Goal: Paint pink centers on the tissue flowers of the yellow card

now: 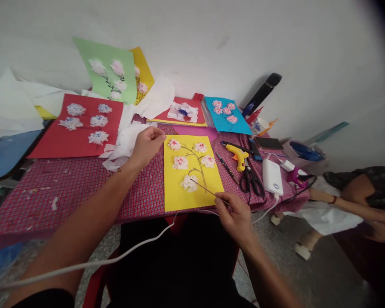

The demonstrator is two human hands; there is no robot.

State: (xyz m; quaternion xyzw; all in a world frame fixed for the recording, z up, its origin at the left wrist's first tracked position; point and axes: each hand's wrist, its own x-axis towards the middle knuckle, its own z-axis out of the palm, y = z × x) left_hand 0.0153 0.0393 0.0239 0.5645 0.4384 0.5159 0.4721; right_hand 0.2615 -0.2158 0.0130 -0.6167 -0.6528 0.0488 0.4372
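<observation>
A yellow card (192, 194) with white-and-pink tissue flowers on drawn brown stems lies on the checked red tablecloth (80, 182) in front of me. My right hand (235, 216) is closed on a thin stick (202, 187) whose tip rests at the lowest flower. My left hand (147, 144) hovers at the card's upper left corner, fingers pinched together, beside a pile of white tissue paper (125, 143); what it pinches is too small to name.
A red card (80, 128), green card (111, 70), blue card (226, 113) with flowers lie around. A yellow glue gun (238, 155), black scissors (250, 180), white power bank (272, 176) and its cable sit right. Another person sits at the right edge.
</observation>
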